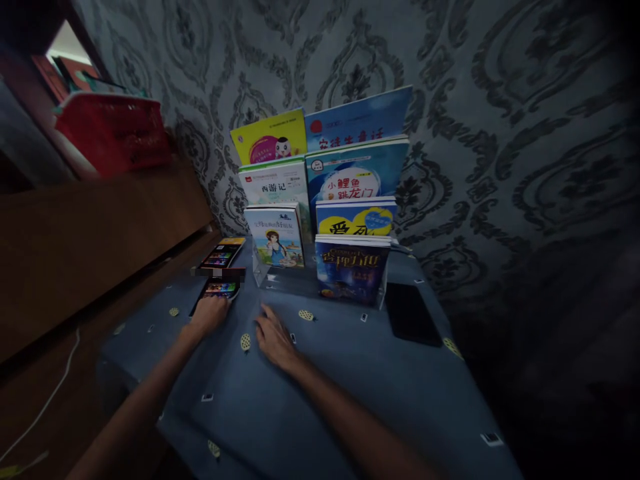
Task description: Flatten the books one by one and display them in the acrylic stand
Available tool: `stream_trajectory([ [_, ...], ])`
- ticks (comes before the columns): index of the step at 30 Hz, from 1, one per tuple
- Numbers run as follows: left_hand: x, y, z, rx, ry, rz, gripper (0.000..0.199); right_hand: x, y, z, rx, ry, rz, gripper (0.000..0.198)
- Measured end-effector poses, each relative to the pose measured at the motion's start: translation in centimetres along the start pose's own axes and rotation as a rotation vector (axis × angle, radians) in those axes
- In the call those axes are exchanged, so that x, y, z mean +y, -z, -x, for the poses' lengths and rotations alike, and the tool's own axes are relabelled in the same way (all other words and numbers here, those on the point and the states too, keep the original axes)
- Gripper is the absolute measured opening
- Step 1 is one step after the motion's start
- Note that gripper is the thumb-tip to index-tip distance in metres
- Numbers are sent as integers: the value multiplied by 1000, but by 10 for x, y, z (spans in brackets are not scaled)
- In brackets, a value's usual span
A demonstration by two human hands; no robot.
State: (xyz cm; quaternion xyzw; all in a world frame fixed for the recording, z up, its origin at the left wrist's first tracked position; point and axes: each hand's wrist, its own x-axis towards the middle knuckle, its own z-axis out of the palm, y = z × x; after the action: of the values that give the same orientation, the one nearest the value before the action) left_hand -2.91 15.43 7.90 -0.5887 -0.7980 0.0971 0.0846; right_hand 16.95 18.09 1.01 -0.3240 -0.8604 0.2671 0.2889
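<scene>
At the left of the table, my left hand (213, 312) is closed at the near edge of a dark book (220, 289) with small colourful pictures on its cover. Its fingertips are partly hidden. Just beyond lies another dark book (220, 255) with a yellow edge. My right hand (274, 337) rests on the cloth with its fingers loosely apart and nothing in them. Ahead of it is a clear tiered book stand (285, 279). The stand's front row has a children's book with a girl on its cover (275, 239) and a dark blue book (351, 272).
Behind the front row stand several larger books, including a yellow one (273, 139) and a blue one (357, 120). A flat black tablet-like object (413, 313) lies on the right of the blue patterned tablecloth (360, 393). A red basket (113, 130) stands at upper left.
</scene>
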Motion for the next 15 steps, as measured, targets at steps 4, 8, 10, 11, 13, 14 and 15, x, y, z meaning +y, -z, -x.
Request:
stream_trajectory([
  [4, 24, 9, 30, 6, -125, 13, 50, -3, 3, -2, -18, -25, -5, 39],
  [8, 25, 3, 34, 62, -186, 96, 52, -3, 4, -3, -14, -40, -16, 43],
  [10, 12, -11, 23, 131, -157, 127, 42, -3, 3, -3, -14, -45, -14, 44],
  [11, 3, -20, 14, 168, -132, 135, 39, -3, 3, -3, -15, -40, -13, 43],
  [13, -15, -40, -6, 199, -31, 194, 42, -1, 2, -4, -13, -17, -14, 42],
  [14, -23, -48, -17, 189, 9, 245, 45, 0, 1, -5, -10, -3, -15, 42],
  [15, -30, -56, -26, 188, 34, 289, 46, 1, 0, -5, 1, 10, -18, 41],
])
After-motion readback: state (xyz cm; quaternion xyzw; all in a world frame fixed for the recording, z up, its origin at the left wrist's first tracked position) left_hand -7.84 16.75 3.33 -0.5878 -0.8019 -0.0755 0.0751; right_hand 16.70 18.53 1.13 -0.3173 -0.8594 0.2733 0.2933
